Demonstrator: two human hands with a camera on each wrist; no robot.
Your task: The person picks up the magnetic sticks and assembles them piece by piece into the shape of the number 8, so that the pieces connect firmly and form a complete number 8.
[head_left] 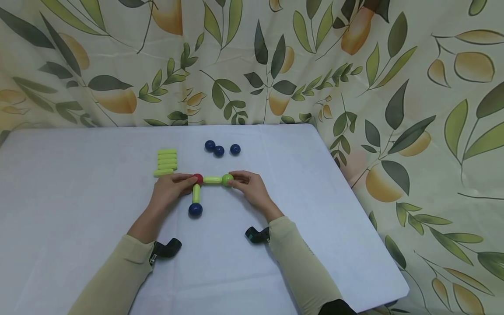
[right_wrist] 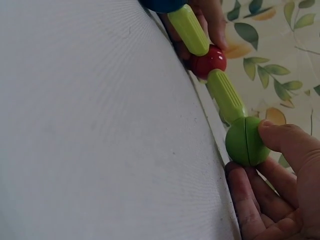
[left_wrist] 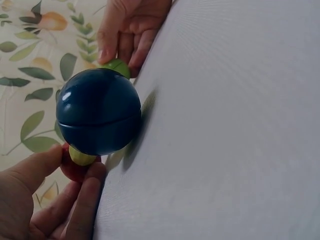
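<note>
Head view puts the L-shaped ball-and-rod assembly [head_left: 207, 180] over the white table [head_left: 98, 201], between two pinching hands: the left hand [head_left: 168, 189] grips its red ball [head_left: 199, 178], the right hand [head_left: 253, 190] its green ball [head_left: 227, 180]. One ribbed lime rod [head_left: 212, 180] lies crosswise; another rod [head_left: 196, 194], square to it, ends at a glossy, seamed navy ball [head_left: 195, 210] nearer the left hand.

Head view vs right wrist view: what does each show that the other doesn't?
Head only: three loose blue balls, the cluster of loose yellow-green sticks, both sleeves.

Right wrist only: the seam on the green ball, seen close up.

Both: the red ball, two joined sticks, the attached blue ball (cut off in the wrist view), the left grip and right grip.
</note>
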